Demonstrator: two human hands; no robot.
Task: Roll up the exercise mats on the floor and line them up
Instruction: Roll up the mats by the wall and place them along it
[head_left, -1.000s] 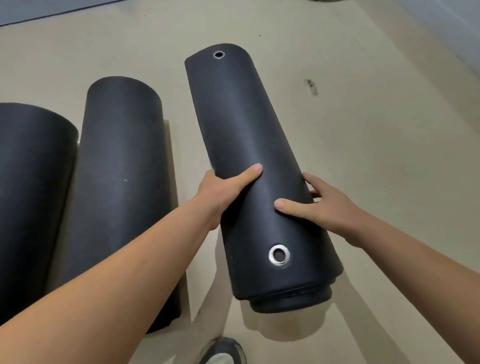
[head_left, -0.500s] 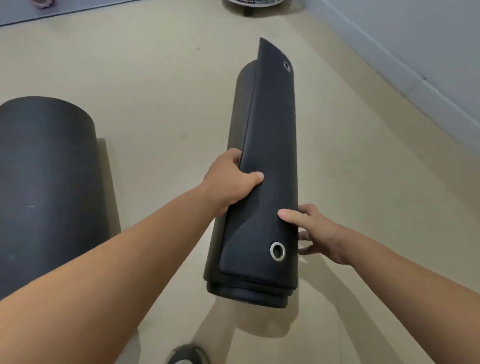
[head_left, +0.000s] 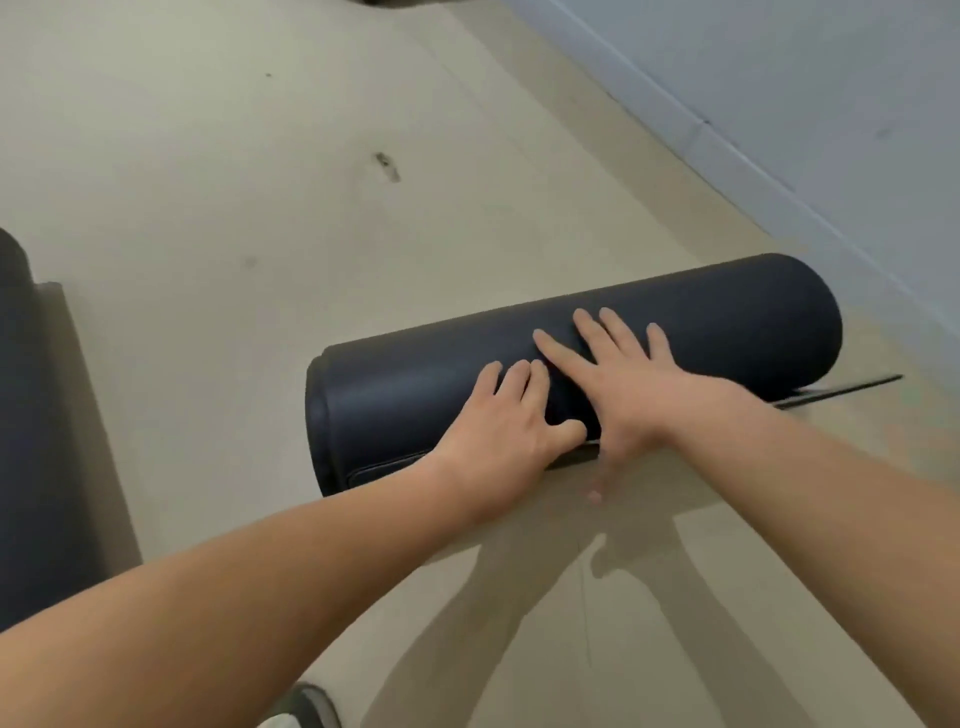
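Note:
A black rolled exercise mat (head_left: 727, 322) lies on the beige floor, turned crosswise in front of me, its long axis running left to right. My left hand (head_left: 504, 415) lies over its near top, fingers curled on the roll and thumb at the loose flap's edge. My right hand (head_left: 623, 379) presses on the top just to the right, fingers spread and thumb pointing down the near side. A thin strip of the mat's loose edge (head_left: 852, 387) sticks out at the right end.
Another black rolled mat (head_left: 36, 415) lies at the left edge, partly cut off. A grey wall with a baseboard (head_left: 779, 171) runs diagonally close behind the mat's right end. My shoe (head_left: 306, 706) shows at the bottom.
The mat pointed away from me and was held off the floor; now it lies crosswise near the wall. Both hands have shifted from its sides onto its top. The view swung right.

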